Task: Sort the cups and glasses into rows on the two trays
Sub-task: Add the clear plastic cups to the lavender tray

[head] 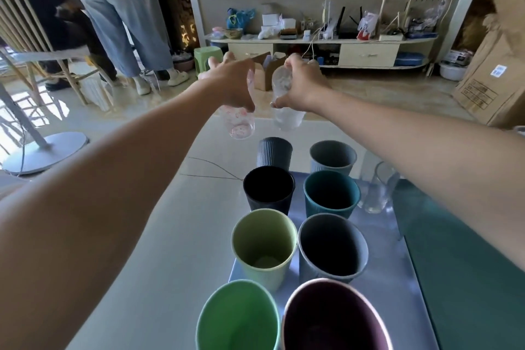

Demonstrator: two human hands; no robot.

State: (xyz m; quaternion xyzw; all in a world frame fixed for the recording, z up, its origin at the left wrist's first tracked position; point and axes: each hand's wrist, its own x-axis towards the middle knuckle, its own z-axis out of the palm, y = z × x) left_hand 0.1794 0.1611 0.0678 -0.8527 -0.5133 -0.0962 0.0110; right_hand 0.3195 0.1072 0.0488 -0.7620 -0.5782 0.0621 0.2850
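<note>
My left hand (233, 82) grips a clear glass with pink print (240, 123), lifted above the far end of the table. My right hand (301, 85) grips a plain clear glass (285, 116) beside it, also in the air. Below them stand several coloured ribbed cups in two rows on a light tray (380, 287): dark grey (274, 152), grey (332, 156), black (268, 189), teal (331, 196), pale green (264, 244), slate (332, 247), green (238, 318) and maroon (332, 318). Another clear glass (379, 187) stands right of the teal cup, partly behind my right forearm.
A dark green tray or mat (466, 264) lies at the right. The white table (170, 221) reaches left of the cups. Beyond are two people (113, 8), a wooden chair (31, 37), a fan base (45, 150), a TV bench (321, 45) and cardboard boxes (494, 77).
</note>
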